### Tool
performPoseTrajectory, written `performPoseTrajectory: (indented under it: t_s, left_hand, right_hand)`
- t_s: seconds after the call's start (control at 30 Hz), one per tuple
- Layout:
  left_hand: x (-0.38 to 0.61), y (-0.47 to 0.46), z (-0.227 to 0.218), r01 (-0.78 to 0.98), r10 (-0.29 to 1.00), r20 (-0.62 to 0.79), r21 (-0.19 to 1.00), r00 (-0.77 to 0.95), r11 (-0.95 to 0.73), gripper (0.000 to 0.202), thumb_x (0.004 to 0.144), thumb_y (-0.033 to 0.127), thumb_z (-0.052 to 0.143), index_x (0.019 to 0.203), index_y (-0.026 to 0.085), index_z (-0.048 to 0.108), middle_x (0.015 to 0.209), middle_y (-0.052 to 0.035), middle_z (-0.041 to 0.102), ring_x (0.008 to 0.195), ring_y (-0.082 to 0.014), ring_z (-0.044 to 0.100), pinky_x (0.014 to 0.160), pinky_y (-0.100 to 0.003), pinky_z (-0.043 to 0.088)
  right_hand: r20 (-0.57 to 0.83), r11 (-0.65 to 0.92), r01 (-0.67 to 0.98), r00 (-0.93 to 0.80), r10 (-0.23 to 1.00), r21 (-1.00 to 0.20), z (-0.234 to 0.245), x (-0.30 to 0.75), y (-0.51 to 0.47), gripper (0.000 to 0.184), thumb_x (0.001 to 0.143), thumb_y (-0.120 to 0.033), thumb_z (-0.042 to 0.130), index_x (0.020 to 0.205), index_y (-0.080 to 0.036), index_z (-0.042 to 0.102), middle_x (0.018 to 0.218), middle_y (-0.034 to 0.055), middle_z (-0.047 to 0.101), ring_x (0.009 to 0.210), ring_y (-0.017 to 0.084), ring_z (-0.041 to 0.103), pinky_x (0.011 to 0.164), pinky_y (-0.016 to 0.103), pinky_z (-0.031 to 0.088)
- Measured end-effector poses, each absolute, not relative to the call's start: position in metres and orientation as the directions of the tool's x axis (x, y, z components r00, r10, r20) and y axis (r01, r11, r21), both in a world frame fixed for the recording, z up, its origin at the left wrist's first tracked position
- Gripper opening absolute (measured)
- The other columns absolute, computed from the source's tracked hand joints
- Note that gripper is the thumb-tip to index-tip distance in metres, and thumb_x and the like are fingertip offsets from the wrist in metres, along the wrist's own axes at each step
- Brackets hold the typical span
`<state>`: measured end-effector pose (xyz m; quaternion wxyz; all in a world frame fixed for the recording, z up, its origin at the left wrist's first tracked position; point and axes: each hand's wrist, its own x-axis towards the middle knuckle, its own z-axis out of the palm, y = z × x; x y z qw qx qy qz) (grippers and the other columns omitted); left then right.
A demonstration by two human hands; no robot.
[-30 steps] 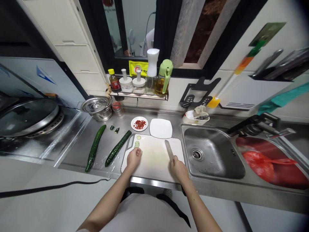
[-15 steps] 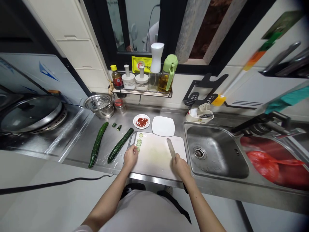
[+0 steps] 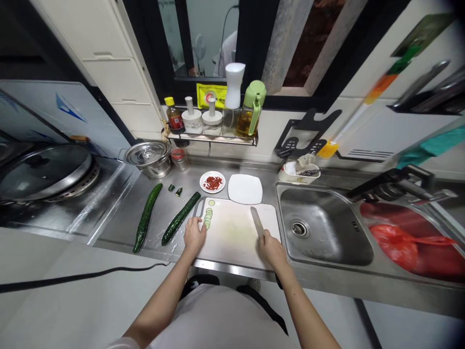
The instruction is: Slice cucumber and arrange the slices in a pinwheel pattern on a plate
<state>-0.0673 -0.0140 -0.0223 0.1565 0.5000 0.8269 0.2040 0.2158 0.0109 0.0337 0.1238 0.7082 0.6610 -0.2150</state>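
My right hand (image 3: pixel 272 248) is closed round the handle of a kitchen knife (image 3: pixel 257 222), whose blade lies over the right side of the white cutting board (image 3: pixel 240 215). At the board's left edge rests my left hand (image 3: pixel 195 236), its fingers loosely apart and holding nothing. Just beyond its thumb, overlapping cucumber slices (image 3: pixel 208 218) form a short row, with a single slice (image 3: pixel 211 202) above them. A whole cucumber (image 3: pixel 180 219) lies left of the board, and another cucumber (image 3: pixel 147 218) sits farther left. Two small cucumber ends (image 3: pixel 178 192) are behind them.
Behind the board stand a plate of chopped red pieces (image 3: pixel 208 177) and a white square plate (image 3: pixel 245 189). The sink (image 3: pixel 327 218) is at the right, a lidded pan (image 3: pixel 47 169) at the far left. A seasoning shelf (image 3: pixel 218 139) hangs on the back wall.
My left hand has drawn slightly left, off the cucumber slices, and its fingers have loosened. The right hand and knife stay nearly still.
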Motion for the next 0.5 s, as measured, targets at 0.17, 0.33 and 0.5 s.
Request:
performPoseTrajectory:
  t_s: [0.17,0.33,0.5]
  left_hand:
    - [-0.071,0.012,-0.022,0.756,0.902,-0.014,0.540,-0.431,0.370,0.024,0.084,0.028,0.055,0.106,0.021,0.062,0.107,-0.0075,0.059,0.103,-0.0223,0.056,0.089,-0.033,0.044]
    - [-0.070,0.059,-0.011,0.810,0.929,-0.045,0.476,-0.367,0.343,0.036,0.084,0.029,0.056,0.119,0.022,0.061,0.112,-0.0105,0.058,0.111,-0.0269,0.051,0.094,-0.036,0.041]
    - [-0.068,0.091,-0.003,0.870,0.954,-0.126,0.392,-0.271,0.299,0.037,0.088,0.023,0.051,0.123,0.026,0.062,0.118,-0.0108,0.057,0.112,-0.0264,0.049,0.094,-0.035,0.039]
  right_hand:
    - [-0.478,-0.107,0.988,0.041,0.877,-0.113,0.035,0.215,0.012,0.031,0.097,-0.027,0.025,0.113,-0.017,0.049,0.098,0.0143,0.069,0.092,0.025,0.066,0.071,0.032,0.040]
    - [-0.488,-0.108,0.987,0.038,0.872,-0.117,0.039,0.213,0.013,0.032,0.097,-0.026,0.026,0.117,-0.016,0.049,0.100,0.0146,0.069,0.092,0.024,0.066,0.074,0.032,0.041]
    - [-0.485,-0.107,0.988,0.039,0.873,-0.112,0.038,0.214,0.012,0.032,0.097,-0.027,0.026,0.117,-0.016,0.049,0.099,0.0143,0.069,0.093,0.024,0.066,0.074,0.031,0.042]
